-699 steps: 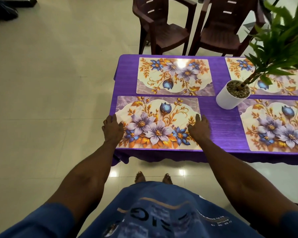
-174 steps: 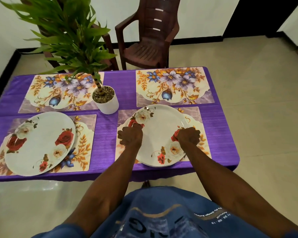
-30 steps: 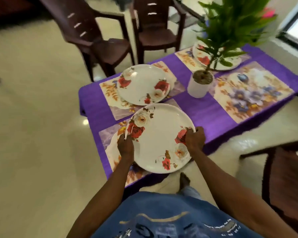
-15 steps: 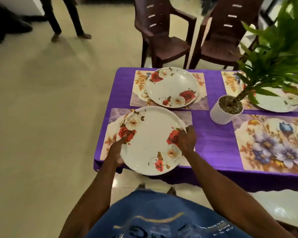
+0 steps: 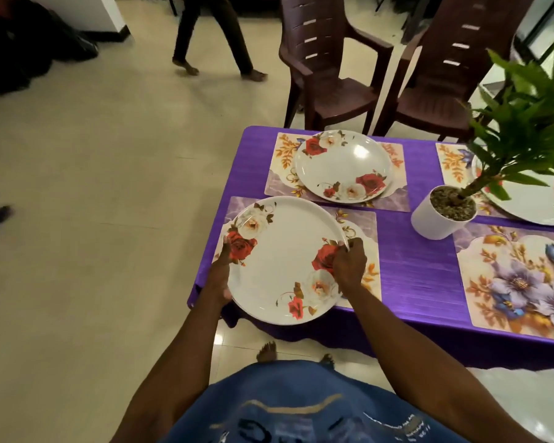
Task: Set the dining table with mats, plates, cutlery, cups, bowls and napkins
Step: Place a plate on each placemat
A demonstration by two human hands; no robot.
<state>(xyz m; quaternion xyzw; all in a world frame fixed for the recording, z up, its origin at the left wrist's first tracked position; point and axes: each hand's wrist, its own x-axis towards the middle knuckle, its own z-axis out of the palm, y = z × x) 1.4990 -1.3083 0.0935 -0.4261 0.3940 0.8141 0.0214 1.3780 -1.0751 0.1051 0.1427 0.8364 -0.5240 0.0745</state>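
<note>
A white plate with red and white roses [image 5: 285, 260] hangs over the near left floral mat [image 5: 365, 238] on the purple table [image 5: 413, 276]. My left hand [image 5: 219, 276] grips its left rim and my right hand [image 5: 349, 263] pinches its right rim. A second rose plate [image 5: 343, 166] lies on the far left mat [image 5: 282, 161]. A third plate [image 5: 531, 199] lies on the far right mat, partly hidden by leaves. The near right mat [image 5: 512, 282] bears no plate.
A white pot with a green plant [image 5: 442, 212] stands mid-table. Two brown plastic chairs [image 5: 330, 71] stand behind the table. Another person's legs [image 5: 211, 36] cross the tiled floor at the back left. My bare feet [image 5: 266, 351] show below the table edge.
The view has shifted slightly. Both hands still hold the plate over the near left mat; my left hand has slid lower along the plate's left rim.
</note>
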